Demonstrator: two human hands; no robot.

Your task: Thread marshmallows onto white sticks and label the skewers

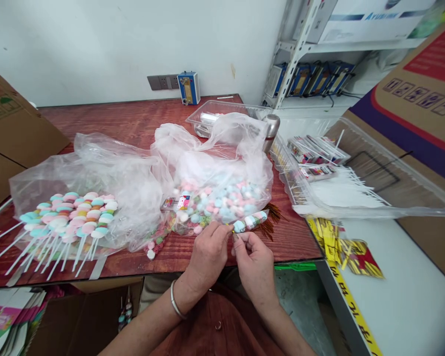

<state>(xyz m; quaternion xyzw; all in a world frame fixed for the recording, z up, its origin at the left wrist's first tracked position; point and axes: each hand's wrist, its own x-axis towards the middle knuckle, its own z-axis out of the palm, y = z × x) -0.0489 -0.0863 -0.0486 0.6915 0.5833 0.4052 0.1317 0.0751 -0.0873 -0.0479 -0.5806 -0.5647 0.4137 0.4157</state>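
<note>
A clear wrapped stick of pale blue and white marshmallow candy (250, 222) lies slantwise just beyond my fingertips, near the table's front edge. My left hand (208, 249) is closed in a pinch at its near end, where a bit of yellow tie shows. My right hand (255, 264) pinches at the same end, thumb against forefinger. What exactly each fingertip grips is mostly hidden. Brown-gold twist ties (270, 222) lie right beside the candy. Behind it sits a large clear bag (226, 173) of loose pastel candies. A small printed packet (176, 202) rests against that bag.
At left, several marshmallow sticks (74, 215) lie on plastic film. A clear tray (374, 212) with white sticks and packets stands at right, a steel flask (271, 129) behind. Yellow strips (326, 240) lie on the side table. An open carton (81, 316) is below the edge.
</note>
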